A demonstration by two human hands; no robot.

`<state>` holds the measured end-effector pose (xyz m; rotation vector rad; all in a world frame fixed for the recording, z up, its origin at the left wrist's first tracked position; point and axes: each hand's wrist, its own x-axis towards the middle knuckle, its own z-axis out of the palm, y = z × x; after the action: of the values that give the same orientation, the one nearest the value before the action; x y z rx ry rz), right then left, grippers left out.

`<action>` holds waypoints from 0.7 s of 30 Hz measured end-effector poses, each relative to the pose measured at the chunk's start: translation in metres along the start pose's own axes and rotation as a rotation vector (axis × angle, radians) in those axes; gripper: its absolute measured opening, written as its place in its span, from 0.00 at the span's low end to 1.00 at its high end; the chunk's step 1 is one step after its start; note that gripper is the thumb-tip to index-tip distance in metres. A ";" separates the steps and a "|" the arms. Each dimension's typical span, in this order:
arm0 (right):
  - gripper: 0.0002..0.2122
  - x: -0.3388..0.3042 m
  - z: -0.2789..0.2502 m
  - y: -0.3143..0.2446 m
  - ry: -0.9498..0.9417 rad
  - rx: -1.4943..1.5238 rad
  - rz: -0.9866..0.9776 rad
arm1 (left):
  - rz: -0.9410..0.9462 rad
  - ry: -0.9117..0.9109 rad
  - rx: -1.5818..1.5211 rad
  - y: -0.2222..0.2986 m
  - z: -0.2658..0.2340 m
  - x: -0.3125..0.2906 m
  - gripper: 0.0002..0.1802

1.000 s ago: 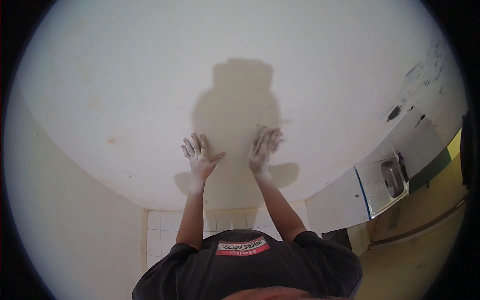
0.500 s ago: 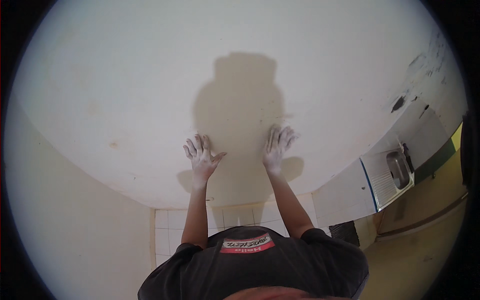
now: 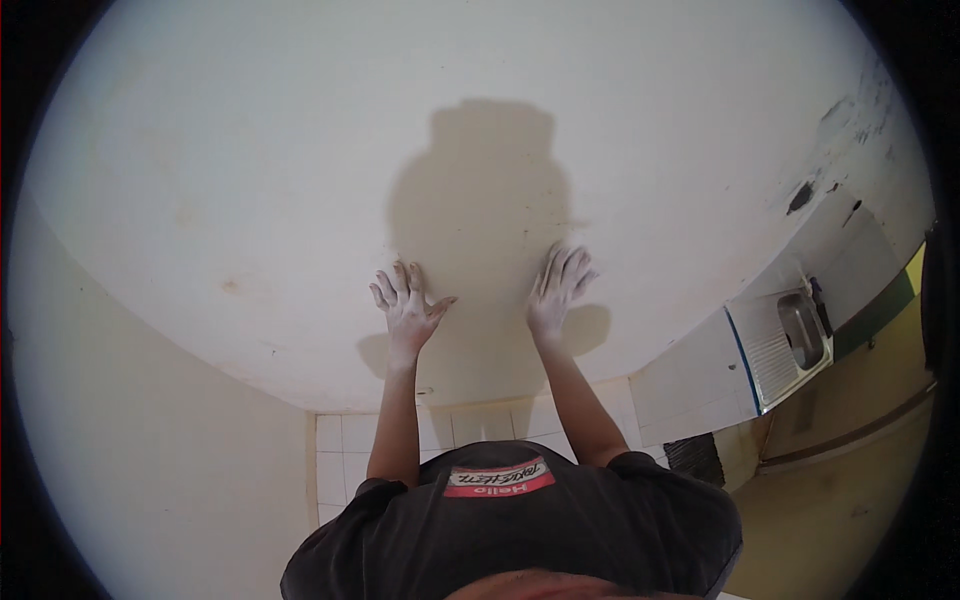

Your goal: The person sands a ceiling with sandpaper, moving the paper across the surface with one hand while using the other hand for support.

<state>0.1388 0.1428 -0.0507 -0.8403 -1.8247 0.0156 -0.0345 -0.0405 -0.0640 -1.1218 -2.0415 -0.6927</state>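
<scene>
Both my hands are raised to a pale wall, whose surface carries faint stains and small dark specks. On the left, my left hand lies with its fingers and thumb spread against the wall and nothing in it. My right hand rests at about the same height, its fingers stretched out and closer together. A whitish dust or paste coats both hands, thickest on the right one. Whatever might lie under the right palm is hidden.
A steel sink with a ribbed drainboard is at the right. Above it the wall has dark scuffed patches. A side wall stands at the left, and white floor tiles show below. My shadow falls between the hands.
My right hand, blurred before, now shows sharper fingers, slightly higher on the wall. The left hand keeps its spread pose. The whole view has shifted slightly.
</scene>
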 end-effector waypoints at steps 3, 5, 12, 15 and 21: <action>0.23 0.039 0.002 -0.031 0.090 0.154 -0.038 | 0.027 0.039 -0.012 -0.001 0.001 0.001 0.59; 0.23 0.029 0.010 -0.041 0.045 0.160 -0.132 | 0.018 0.056 -0.024 0.003 0.001 0.003 0.57; 0.24 -0.069 0.010 0.021 -0.281 -0.112 -0.453 | -0.024 0.034 -0.065 0.004 0.002 0.001 0.55; 0.24 -0.047 0.007 0.034 -0.107 -0.081 -0.135 | -0.017 0.044 -0.045 0.001 0.006 -0.003 0.55; 0.27 0.021 -0.005 -0.041 -0.068 0.122 -0.058 | 0.017 0.006 0.010 -0.001 0.008 -0.006 0.58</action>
<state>0.1172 0.1212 -0.0157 -0.7081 -1.8912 0.1190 -0.0354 -0.0384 -0.0739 -1.1291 -2.0261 -0.6760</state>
